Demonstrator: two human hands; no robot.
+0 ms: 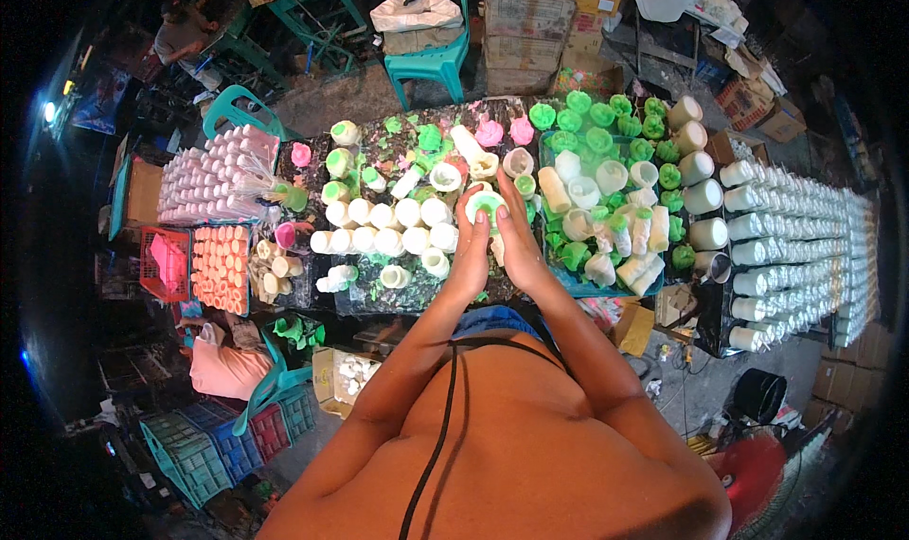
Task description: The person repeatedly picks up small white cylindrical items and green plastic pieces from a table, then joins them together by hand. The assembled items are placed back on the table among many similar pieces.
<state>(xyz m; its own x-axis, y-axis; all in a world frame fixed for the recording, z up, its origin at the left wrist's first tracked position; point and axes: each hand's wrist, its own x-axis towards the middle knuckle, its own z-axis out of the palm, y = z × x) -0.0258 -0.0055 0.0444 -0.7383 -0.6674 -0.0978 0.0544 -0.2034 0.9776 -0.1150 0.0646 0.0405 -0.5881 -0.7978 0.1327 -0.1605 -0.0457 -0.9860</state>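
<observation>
Between my two palms is a white round mould (486, 202) with green material showing in its top. My left hand (471, 251) presses it from the left and my right hand (519, 242) from the right, thumbs on the near rim. Left of my hands, rows of white cylindrical moulds (385, 215) stand on the dark, stained table (379, 299). Just beyond the hands are more moulds, one an open white ring-topped mould (445, 176). A beige mould (518, 161) stands close by my right fingertips. The underside of the held mould is hidden.
To the right, a teal tray (606, 289) holds white moulds and crumpled-looking green pieces (597, 141). Farther right are rows of white cylinders (776, 247). At left stand white pieces (222, 166) and an orange-filled tray (221, 267). A green chair (431, 62) is beyond the table.
</observation>
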